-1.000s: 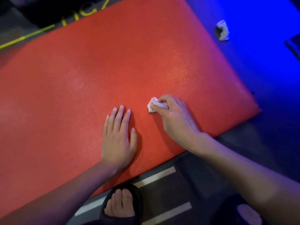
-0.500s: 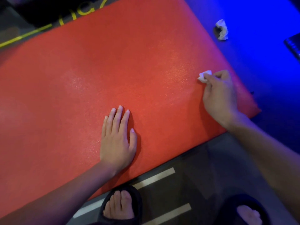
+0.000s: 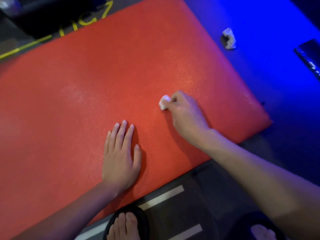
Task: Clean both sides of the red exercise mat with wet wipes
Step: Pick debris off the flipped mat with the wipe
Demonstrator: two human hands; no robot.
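The red exercise mat [image 3: 107, 87] lies flat on the floor [image 3: 216, 196] and fills most of the view, its near edge running diagonally from lower left up to a corner at the right. Its surface glints faintly in a patch near the middle and in another toward the right side.

The left hand [image 3: 121, 156] rests palm down on the mat close to the near edge, its fingers straight and held together, thumb lying alongside, holding nothing. The right hand [image 3: 186, 115] is farther up and to the right, fingers curled around a small crumpled wet wipe [image 3: 164, 102], which it presses against the mat; only a white wad pokes out past the fingertips, and motion blur softens the hand, so the exact finger placement is hard to read.

Off the mat, on the blue-lit floor at upper right, lies a second crumpled wipe [image 3: 229, 38], well apart from both hands. A dark object [image 3: 310, 56] sits at the right edge of the view, possibly a packet, though it is too dim to tell. Yellow markings [image 3: 83, 21] show on the floor beyond the far edge of the mat. Pale stripes [image 3: 162, 196] cross the dark floor near the person's feet, which wear black slides [image 3: 128, 220]
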